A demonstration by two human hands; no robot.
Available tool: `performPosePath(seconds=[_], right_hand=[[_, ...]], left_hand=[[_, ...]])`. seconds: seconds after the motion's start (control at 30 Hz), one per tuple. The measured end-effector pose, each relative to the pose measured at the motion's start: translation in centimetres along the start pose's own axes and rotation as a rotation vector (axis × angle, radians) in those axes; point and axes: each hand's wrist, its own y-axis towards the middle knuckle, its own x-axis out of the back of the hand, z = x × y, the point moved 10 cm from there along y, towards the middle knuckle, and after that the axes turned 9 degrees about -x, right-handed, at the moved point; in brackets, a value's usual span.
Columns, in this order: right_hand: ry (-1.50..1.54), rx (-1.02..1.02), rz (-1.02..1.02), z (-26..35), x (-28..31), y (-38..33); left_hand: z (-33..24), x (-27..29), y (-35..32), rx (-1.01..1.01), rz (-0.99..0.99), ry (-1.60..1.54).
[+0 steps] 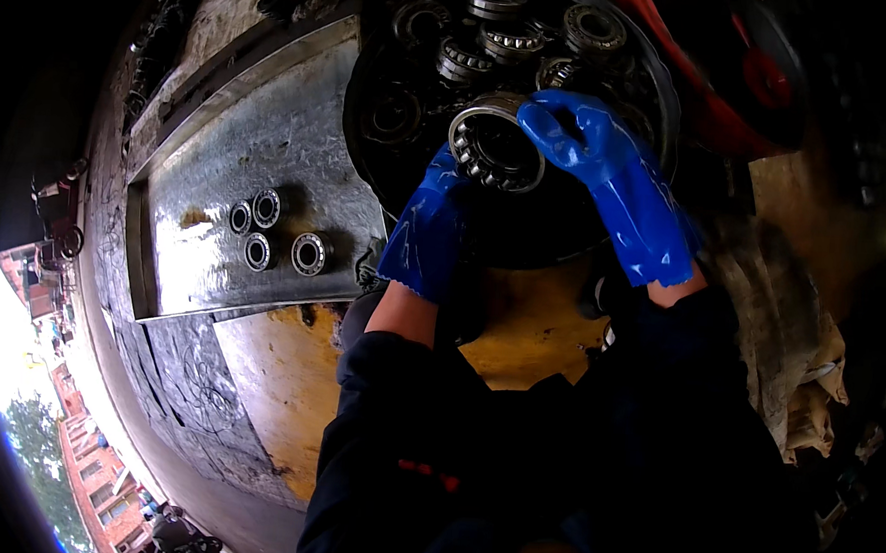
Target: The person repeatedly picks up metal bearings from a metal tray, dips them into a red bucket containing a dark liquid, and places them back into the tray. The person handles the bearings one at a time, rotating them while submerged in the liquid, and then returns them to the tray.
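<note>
A large roller bearing point(486, 174), its ring of metal rollers showing, is held tilted between my two hands over a round black tub point(354, 132). My left hand point(437, 191), in a blue rubber glove, grips its lower left side, with the fingertips hidden behind the bearing. On the upper right rim, my right hand point(581, 134), gloved the same, closes its thumb and fingers. Beyond the held bearing, several dark, oily bearings point(594, 29) lie heaped in the tub, one roller bearing point(513, 44) near the middle.
To the left is a shallow metal tray point(270, 127) with several small bearings point(309, 254) grouped near its front. A red-rimmed container point(688, 89) stands at the far right of the tub. Crumpled sacking point(771, 334) lies at the right. Yellowish boards point(531, 326) show below the tub.
</note>
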Motion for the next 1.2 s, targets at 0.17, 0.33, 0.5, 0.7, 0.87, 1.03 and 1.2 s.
performPosePath(seconds=[0.17, 0.33, 0.5, 0.7, 0.87, 1.03, 1.2], right_hand=[[-0.256, 0.012, 0.118, 2.8, -0.7, -0.8], [-0.442, 0.013, -0.003, 1.9, -0.9, -0.5], [-0.574, -0.004, -0.153, 2.3, 0.5, -1.3], [-0.299, -0.259, -0.152, -3.2, 1.9, -0.3], [-0.213, -0.392, -0.197, -4.3, 2.0, -1.0], [0.098, -0.477, -0.160, -6.6, 1.5, -1.3], [0.409, -0.500, -0.130, -8.0, 1.4, -1.6]], left_hand=[[0.6, 0.3, 0.5, 0.011, -0.067, 0.008], [0.7, 1.0, 0.4, 0.007, -0.137, 0.041], [1.0, 0.5, 1.0, -0.016, -0.177, 0.078], [-1.3, -2.9, -0.4, -0.111, 0.097, 0.230], [-2.5, -4.1, -1.2, -0.123, 0.063, 0.332], [-4.5, -5.6, -2.2, -0.066, 0.033, 0.267], [-4.3, -2.7, -2.7, -0.055, -0.096, 0.170]])
